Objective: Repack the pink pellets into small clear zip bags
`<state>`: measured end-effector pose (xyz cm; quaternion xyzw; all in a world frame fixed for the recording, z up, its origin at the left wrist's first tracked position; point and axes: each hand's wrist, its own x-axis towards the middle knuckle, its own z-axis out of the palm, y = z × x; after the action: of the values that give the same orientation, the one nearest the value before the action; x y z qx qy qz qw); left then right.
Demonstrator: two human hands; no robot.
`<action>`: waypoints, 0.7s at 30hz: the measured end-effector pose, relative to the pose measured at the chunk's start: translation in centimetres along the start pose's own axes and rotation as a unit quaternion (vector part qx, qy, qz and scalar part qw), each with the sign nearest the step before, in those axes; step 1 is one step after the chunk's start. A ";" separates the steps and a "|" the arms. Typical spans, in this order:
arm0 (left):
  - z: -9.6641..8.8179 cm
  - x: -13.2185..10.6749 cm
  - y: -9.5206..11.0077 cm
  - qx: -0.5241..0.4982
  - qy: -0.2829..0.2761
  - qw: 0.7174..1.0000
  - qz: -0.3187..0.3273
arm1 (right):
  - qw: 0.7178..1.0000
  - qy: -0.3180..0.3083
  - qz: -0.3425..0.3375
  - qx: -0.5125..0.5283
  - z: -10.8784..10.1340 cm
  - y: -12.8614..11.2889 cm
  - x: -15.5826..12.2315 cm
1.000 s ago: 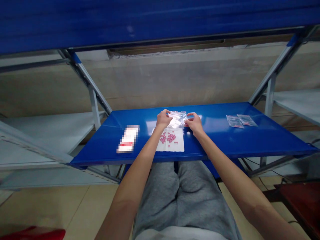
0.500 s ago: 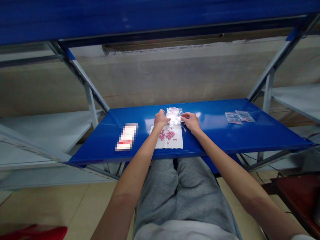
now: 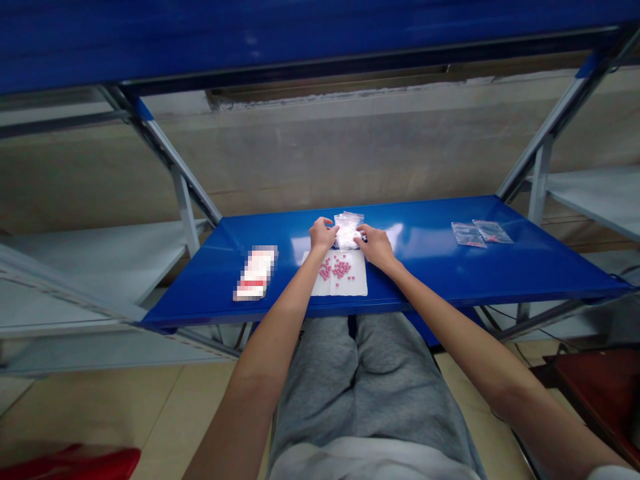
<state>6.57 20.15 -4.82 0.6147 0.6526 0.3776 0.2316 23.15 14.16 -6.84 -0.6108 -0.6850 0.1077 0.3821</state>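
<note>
Two bare forearms reach out over a lap in grey trousers (image 3: 370, 393) to the glossy blue metal desk (image 3: 440, 280). Nearest on it, just inside the near edge, lies a white paper sheet (image 3: 350, 288) with a loose cluster of small round pink tablets (image 3: 338, 269) on its far half. The paper seems to keep them together and off the bare metal. Just beyond the sheet, the left hand (image 3: 323, 235) and the right hand (image 3: 376, 245) meet on a small clear plastic bag (image 3: 347, 231). Each hand has its fingers curled in and pinched on its own side, so the limp plastic stands up at the far edge of the paper, close to the tablets. Nothing stands between hands and tablets. Left of the sheet, well apart, lies a white-and-red packet (image 3: 255, 272), blurred. Far right on the desk two flat clear bags (image 3: 467, 234) lie side by side, out of the way. Grey metal uprights (image 3: 185, 207) flank the desk, under a blue shelf board (image 3: 300, 33).
</note>
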 end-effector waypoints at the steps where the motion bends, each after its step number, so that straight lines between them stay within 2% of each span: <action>1: -0.2 -0.2 0.0 -0.001 0.005 1.000 0.003 | 1.000 0.000 -0.006 -0.016 0.1 0.1 -0.1; 6: -1.9 -2.0 0.5 -0.001 0.015 1.000 0.025 | 0.998 0.014 -0.041 -0.034 0.3 0.8 -0.2; 10: -2.7 -3.9 1.1 -0.013 -0.005 0.998 0.067 | 0.998 0.022 -0.056 -0.025 0.4 1.0 -0.4; 16: -1.7 -5.8 1.6 0.020 -0.037 0.988 0.150 | 0.998 0.027 -0.042 -0.036 0.3 0.7 -0.8; 21: -1.3 -6.5 2.0 0.073 -0.044 0.981 0.174 | 0.998 0.016 -0.029 -0.048 -0.2 0.5 -0.9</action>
<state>7.72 13.48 -3.59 0.7500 0.5508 0.3362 0.1454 23.64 13.34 -7.34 -0.6100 -0.7008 0.0536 0.3660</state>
